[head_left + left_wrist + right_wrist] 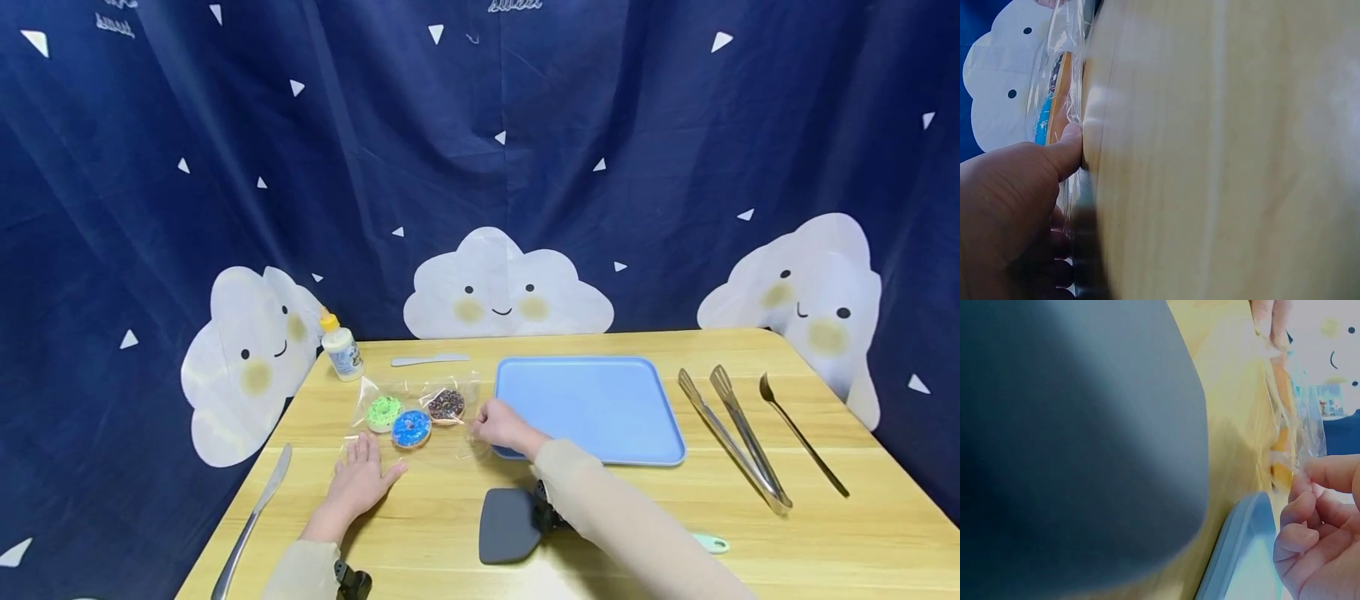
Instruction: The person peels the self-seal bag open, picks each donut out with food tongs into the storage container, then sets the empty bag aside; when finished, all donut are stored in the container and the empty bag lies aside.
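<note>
A clear plastic bag (415, 395) lies on the table with three small donuts inside: a green one (384, 413), a blue one (412, 428) and a dark brown sprinkled one (446, 405). My left hand (358, 482) lies palm down at the bag's lower left edge, fingers stretched out. In the left wrist view, the thumb (1067, 150) reaches the film beside the blue donut. At the bag's right end, my right hand (504, 423) pinches the film between thumb and forefinger, the other fingers (1297, 540) curled in.
A blue tray (588, 408) lies right of the bag, partly under my right hand. Below it is a grey spatula (510, 525). Tongs (738, 442) and a dark spoon (802, 433) lie right; a table knife (255, 517), glue bottle (343, 350) and pale knife (430, 360) lie left and behind.
</note>
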Motion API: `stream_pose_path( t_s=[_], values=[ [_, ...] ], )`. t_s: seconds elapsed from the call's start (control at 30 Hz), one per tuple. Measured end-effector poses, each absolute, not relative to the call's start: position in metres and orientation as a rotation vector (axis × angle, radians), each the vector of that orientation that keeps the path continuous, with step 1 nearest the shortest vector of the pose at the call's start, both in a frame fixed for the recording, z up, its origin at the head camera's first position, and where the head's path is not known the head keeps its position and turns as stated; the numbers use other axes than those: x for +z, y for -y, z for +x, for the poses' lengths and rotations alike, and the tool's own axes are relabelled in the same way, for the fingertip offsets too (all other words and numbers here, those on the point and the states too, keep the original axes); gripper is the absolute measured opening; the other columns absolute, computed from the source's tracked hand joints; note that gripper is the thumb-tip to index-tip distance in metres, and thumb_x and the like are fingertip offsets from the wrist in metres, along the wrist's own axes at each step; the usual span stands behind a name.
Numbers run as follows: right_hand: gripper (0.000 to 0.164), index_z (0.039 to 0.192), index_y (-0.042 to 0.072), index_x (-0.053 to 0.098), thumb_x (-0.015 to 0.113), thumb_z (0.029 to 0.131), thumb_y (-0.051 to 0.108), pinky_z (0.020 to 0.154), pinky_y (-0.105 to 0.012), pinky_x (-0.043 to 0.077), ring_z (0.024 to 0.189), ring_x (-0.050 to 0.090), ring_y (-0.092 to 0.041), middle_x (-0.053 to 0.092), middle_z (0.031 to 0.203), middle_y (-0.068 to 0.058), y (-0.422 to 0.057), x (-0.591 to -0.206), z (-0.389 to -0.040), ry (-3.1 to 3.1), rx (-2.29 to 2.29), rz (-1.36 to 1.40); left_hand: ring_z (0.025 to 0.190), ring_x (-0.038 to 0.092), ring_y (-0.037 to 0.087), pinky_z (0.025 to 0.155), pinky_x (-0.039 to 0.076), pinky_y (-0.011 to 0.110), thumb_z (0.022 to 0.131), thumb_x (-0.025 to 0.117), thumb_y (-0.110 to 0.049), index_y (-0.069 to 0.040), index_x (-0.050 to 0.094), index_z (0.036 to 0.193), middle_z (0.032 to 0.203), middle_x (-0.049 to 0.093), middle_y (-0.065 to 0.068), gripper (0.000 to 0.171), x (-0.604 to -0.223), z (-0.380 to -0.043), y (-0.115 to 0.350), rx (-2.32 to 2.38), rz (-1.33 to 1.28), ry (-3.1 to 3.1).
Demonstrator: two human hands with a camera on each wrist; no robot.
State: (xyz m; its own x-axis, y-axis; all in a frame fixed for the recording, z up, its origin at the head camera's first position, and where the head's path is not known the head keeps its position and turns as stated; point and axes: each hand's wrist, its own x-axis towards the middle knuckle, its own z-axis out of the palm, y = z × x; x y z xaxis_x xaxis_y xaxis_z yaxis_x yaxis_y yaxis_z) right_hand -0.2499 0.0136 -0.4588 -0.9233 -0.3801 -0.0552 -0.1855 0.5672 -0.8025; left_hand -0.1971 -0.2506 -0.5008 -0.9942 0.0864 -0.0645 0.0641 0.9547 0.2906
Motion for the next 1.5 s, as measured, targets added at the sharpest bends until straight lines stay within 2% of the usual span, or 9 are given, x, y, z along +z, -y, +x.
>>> stream_pose_path(
  t_s=[0.23, 0.63, 0.77, 0.87, 0.93, 1.07, 1.27, 1.4, 1.5],
  values=[
    [0.046, 0.047, 0.015, 0.031, 0.054, 0.083, -0.002, 0.044, -0.021, 0.028, 0.039, 0.022, -0.008, 0.024, 0.043, 0.007, -0.025, -0.461, -0.257, -2.476, -1.441, -0.279, 0.132, 0.005, 0.053, 0.101, 0.010, 0.067, 0.093, 0.043, -0.054, 0.017, 0.014, 0.140, 0.145, 0.009, 0.037, 0.090, -0.500, -0.198, 0.253, 0.429, 0.115, -3.023],
    [0.042, 0.051, 0.015, 0.035, 0.057, 0.084, 0.002, 0.039, -0.022, 0.023, 0.038, 0.028, -0.010, 0.037, 0.044, 0.002, -0.034, -0.463, -0.251, -2.427, -1.456, -0.155, 0.132, 0.006, 0.053, 0.102, 0.009, 0.066, 0.092, 0.043, -0.055, 0.017, 0.014, 0.140, 0.144, 0.008, 0.037, 0.090, -0.502, -0.198, 0.251, 0.420, 0.116, -3.024],
    [0.026, 0.062, 0.007, 0.046, 0.060, 0.081, -0.002, 0.040, -0.021, 0.027, 0.041, 0.032, -0.010, 0.043, 0.054, 0.000, -0.031, -0.462, -0.254, -2.402, -1.529, -0.165, 0.132, 0.005, 0.053, 0.102, 0.008, 0.066, 0.092, 0.042, -0.055, 0.016, 0.014, 0.140, 0.145, 0.007, 0.036, 0.091, -0.501, -0.199, 0.251, 0.429, 0.107, -3.017],
    [0.008, 0.084, -0.002, 0.056, 0.062, 0.080, -0.005, 0.044, -0.023, 0.036, 0.047, 0.038, -0.011, 0.048, 0.069, -0.005, -0.030, -0.462, -0.256, -2.383, -1.566, -0.198, 0.132, 0.004, 0.052, 0.102, 0.008, 0.066, 0.092, 0.042, -0.056, 0.016, 0.013, 0.140, 0.145, 0.007, 0.036, 0.091, -0.501, -0.198, 0.250, 0.423, 0.099, -3.014],
    [0.020, 0.098, -0.005, 0.057, 0.062, 0.079, -0.007, 0.049, -0.027, 0.043, 0.052, 0.043, -0.013, 0.050, 0.076, -0.008, -0.029, -0.463, -0.259, -2.381, -1.568, -0.226, 0.132, 0.004, 0.053, 0.102, 0.008, 0.066, 0.092, 0.041, -0.056, 0.016, 0.013, 0.140, 0.145, 0.007, 0.036, 0.091, -0.501, -0.197, 0.250, 0.417, 0.099, -3.013],
    [0.019, 0.099, -0.006, 0.059, 0.061, 0.080, -0.006, 0.055, -0.030, 0.047, 0.059, 0.050, -0.018, 0.054, 0.081, -0.011, -0.027, -0.465, -0.262, -2.403, -1.535, -0.261, 0.131, 0.005, 0.053, 0.101, 0.009, 0.067, 0.093, 0.040, -0.056, 0.017, 0.014, 0.139, 0.144, 0.007, 0.037, 0.091, -0.501, -0.196, 0.249, 0.424, 0.105, -3.014],
    [0.026, 0.104, -0.004, 0.059, 0.054, 0.079, -0.009, 0.050, -0.024, 0.039, 0.059, 0.047, -0.015, 0.057, 0.087, -0.015, -0.025, -0.463, -0.264, -2.350, -1.532, -0.255, 0.132, 0.005, 0.053, 0.101, 0.009, 0.066, 0.093, 0.042, -0.055, 0.017, 0.014, 0.140, 0.145, 0.007, 0.036, 0.090, -0.501, -0.195, 0.249, 0.438, 0.098, -3.017],
    [0.035, 0.109, -0.003, 0.058, 0.050, 0.076, -0.010, 0.044, -0.022, 0.032, 0.054, 0.044, -0.013, 0.055, 0.078, -0.010, -0.027, -0.461, -0.265, -2.307, -1.555, -0.250, 0.133, 0.005, 0.052, 0.102, 0.008, 0.066, 0.093, 0.043, -0.054, 0.016, 0.013, 0.140, 0.145, 0.007, 0.035, 0.090, -0.502, -0.196, 0.250, 0.438, 0.091, -3.020],
    [0.031, 0.106, -0.003, 0.059, 0.052, 0.077, -0.008, 0.043, -0.023, 0.030, 0.051, 0.041, -0.013, 0.052, 0.070, -0.006, -0.028, -0.460, -0.268, -2.321, -1.559, -0.241, 0.132, 0.005, 0.052, 0.102, 0.008, 0.066, 0.092, 0.042, -0.055, 0.016, 0.014, 0.140, 0.145, 0.008, 0.036, 0.090, -0.502, -0.196, 0.251, 0.433, 0.094, -3.024]
  ],
)
